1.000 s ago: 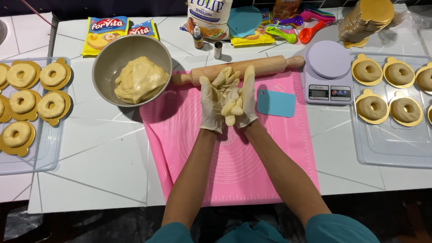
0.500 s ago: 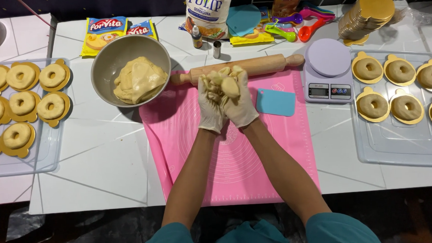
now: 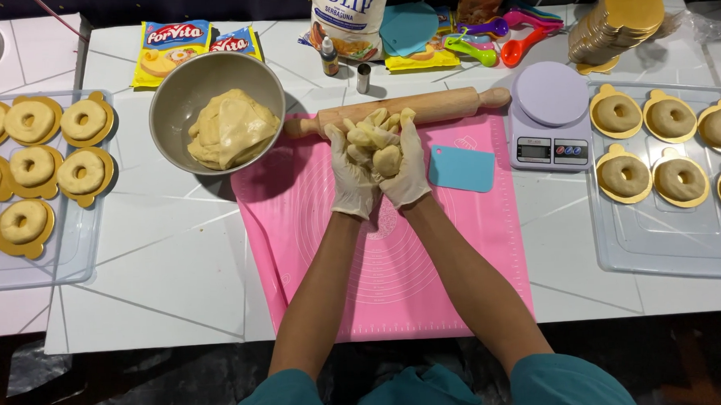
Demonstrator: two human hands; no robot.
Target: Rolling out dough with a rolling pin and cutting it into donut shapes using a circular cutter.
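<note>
Both of my gloved hands are cupped together over the upper part of a pink silicone mat [image 3: 395,273]. My left hand [image 3: 351,167] and my right hand [image 3: 407,165] squeeze a small piece of pale dough [image 3: 384,158] between them. A wooden rolling pin [image 3: 453,105] lies just beyond my fingers along the mat's far edge. A metal bowl [image 3: 182,89] with a large lump of dough [image 3: 232,137] stands to the left of my hands.
A blue scraper [image 3: 461,169] and a small kitchen scale [image 3: 551,116] lie right of my hands. Clear trays with ring-shaped dough on gold boards sit at far left [image 3: 67,253] and far right [image 3: 665,240]. Packets, a flour bag, measuring spoons and stacked gold boards line the back.
My fingers, spread around the dough a second ago, have closed in around it. The hands stay in the same place above the mat.
</note>
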